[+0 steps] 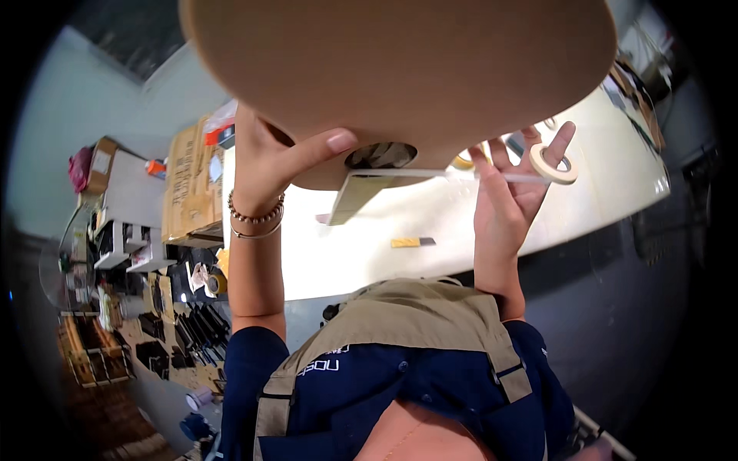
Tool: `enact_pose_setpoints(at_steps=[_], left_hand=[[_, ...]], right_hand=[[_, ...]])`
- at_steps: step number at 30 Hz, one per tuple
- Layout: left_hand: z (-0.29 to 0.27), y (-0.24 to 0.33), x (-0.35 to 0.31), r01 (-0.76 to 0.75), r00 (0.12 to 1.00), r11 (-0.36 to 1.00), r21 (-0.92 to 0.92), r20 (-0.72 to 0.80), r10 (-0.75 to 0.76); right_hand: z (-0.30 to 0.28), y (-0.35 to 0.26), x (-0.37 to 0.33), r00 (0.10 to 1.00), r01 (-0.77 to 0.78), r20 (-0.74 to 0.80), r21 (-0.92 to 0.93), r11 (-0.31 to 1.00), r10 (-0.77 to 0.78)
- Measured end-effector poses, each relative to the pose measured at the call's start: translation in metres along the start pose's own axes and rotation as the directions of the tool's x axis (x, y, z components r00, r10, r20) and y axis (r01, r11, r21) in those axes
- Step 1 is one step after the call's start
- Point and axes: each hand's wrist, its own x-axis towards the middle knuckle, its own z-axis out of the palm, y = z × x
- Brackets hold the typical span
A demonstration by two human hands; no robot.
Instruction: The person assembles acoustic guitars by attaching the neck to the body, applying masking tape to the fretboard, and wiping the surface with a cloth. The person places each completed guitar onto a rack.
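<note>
A large tan panel with rounded corners (407,69) is held up and fills the top of the view. My left hand (280,154) grips its lower left part, thumb flat on the face beside an oval hole (382,155) and fingers hidden behind. On my right hand (515,184) a roll of cream tape (561,177) hangs around a finger. From the roll a pale tape strip (461,176) stretches left across the palm to the panel's lower edge. The right fingers are bent and partly spread. Below the edge is a thin grey-green flat piece (354,198).
Beneath the panel stands a white table (307,269) with a small yellow and grey piece (413,242) on it. Cardboard boxes (188,184) are at the left, above racks holding several dark strips (201,332). More clutter (638,100) lies at the far right.
</note>
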Motion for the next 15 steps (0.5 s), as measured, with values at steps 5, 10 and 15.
enact_pose_setpoints(at_steps=[5,10,15], left_hand=[[-0.002,-0.022,-0.032,-0.514,0.676,0.823,0.243,-0.475,0.563],[-0.014,-0.024,-0.076,-0.353,0.621,0.340,0.872,-0.053,0.782],[-0.019,-0.025,-0.080,-0.302,0.666,0.255,0.919,0.012,0.746]], right_hand=[[0.032,0.015,-0.001,0.964,-0.082,0.260,0.090,0.993,0.057],[0.050,0.015,-0.002,0.926,-0.103,0.373,0.103,0.989,0.057],[0.047,0.017,-0.006,0.918,-0.096,0.391,0.068,0.993,0.062]])
